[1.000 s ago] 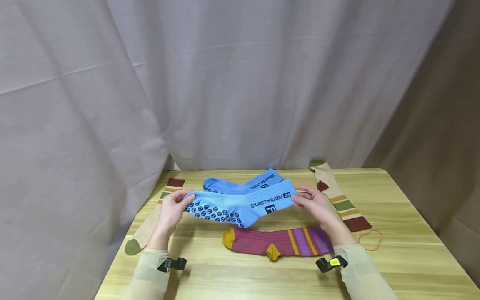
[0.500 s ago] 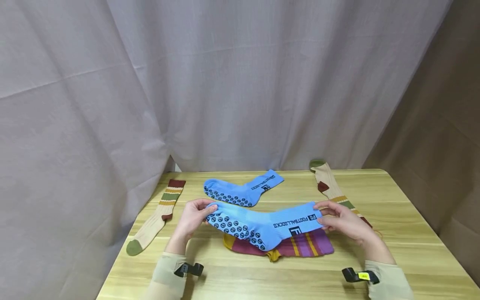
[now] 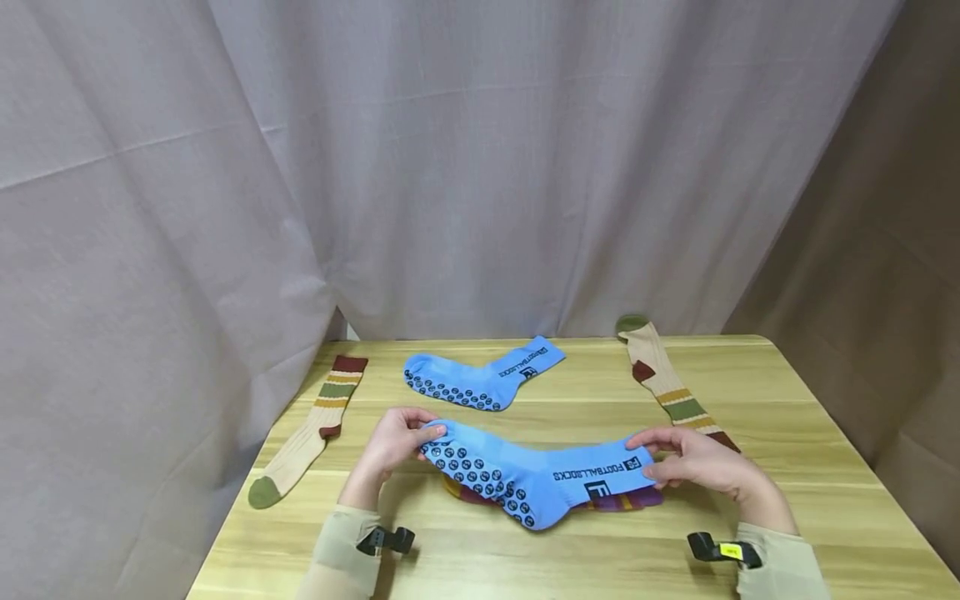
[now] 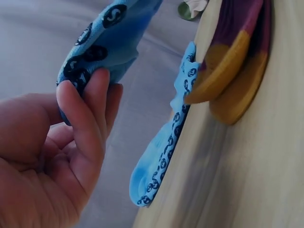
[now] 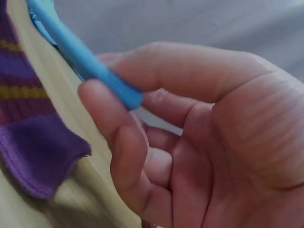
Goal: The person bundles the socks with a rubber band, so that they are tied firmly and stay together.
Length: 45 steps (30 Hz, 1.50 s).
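A blue sock [image 3: 525, 471] with black grip dots and lettering is stretched between both hands, raised above the table. My left hand [image 3: 397, 442] pinches its toe, seen closely in the left wrist view. At the cuff, my right hand [image 3: 701, 465] pinches the fabric between thumb and fingers. Beneath it lies a maroon and purple striped sock [image 3: 630, 500] with a mustard toe, mostly hidden in the head view; the left wrist view shows two stacked mustard toes [image 4: 232, 80]. Farther back, a matching blue sock [image 3: 480, 379] lies flat on the table.
A cream striped sock [image 3: 311, 437] with a green toe lies along the left side of the wooden table [image 3: 810, 500]. Another cream striped sock [image 3: 667, 379] lies at the back right, partly behind my right hand. A grey curtain [image 3: 465, 183] hangs behind the table.
Both hands have moved right and nearer with the blue sock, lowering it over the maroon sock. The blue sock at the back is now fully uncovered.
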{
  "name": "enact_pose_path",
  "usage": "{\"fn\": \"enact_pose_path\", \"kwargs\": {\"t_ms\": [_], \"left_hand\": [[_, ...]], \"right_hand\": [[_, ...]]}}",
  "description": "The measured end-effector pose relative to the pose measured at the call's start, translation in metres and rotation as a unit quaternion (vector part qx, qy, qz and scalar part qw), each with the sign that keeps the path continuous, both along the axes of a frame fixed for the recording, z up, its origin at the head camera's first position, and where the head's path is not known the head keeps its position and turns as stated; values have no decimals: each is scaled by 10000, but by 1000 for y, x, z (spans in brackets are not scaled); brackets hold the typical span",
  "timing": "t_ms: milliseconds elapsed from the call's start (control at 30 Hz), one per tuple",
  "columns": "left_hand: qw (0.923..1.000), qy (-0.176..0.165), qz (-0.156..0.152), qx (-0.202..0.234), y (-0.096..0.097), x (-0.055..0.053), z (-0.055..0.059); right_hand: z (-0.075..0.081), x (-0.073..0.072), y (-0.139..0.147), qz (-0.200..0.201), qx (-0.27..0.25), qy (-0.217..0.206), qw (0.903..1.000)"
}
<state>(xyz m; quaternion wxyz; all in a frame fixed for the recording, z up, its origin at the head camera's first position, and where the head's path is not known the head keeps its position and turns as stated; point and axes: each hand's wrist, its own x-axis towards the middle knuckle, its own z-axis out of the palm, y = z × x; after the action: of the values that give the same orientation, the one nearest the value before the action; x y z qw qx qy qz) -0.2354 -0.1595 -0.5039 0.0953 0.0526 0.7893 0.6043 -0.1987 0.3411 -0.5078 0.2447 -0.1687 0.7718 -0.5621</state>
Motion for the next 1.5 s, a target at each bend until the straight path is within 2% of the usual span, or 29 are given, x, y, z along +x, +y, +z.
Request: {"fn": "enact_pose_path", "kwargs": {"t_ms": [133, 400, 633, 767, 867, 1133, 1333, 1500], "left_hand": [[9998, -56, 49, -181, 1, 0, -4], [9982, -66, 99, -590, 5, 1, -15], [9970, -73, -132, -753, 7, 3, -18], [9967, -157, -390, -694, 6, 3, -18], [9965, -239, -474, -649, 6, 4, -18], [9972, -87, -285, -692, 8, 1, -16], [9947, 156, -273, -976, 9, -1, -21], [9936, 111, -267, -1093, 11, -1, -24]], "right_hand": [[-6, -2, -3, 33, 284, -67, 9996], [-9, -2, -8, 61, 298, -184, 9994], [-11, -1, -10, 75, 969, 409, 9944], [-12, -1, -10, -62, 1036, 432, 9937], [-13, -2, -10, -134, 1122, 443, 9926], [-10, -1, -9, -475, 1211, 497, 9903], [-10, -1, -12, -649, 1300, 453, 9884], [-8, 0, -16, -727, 1363, 412, 9871]]}}
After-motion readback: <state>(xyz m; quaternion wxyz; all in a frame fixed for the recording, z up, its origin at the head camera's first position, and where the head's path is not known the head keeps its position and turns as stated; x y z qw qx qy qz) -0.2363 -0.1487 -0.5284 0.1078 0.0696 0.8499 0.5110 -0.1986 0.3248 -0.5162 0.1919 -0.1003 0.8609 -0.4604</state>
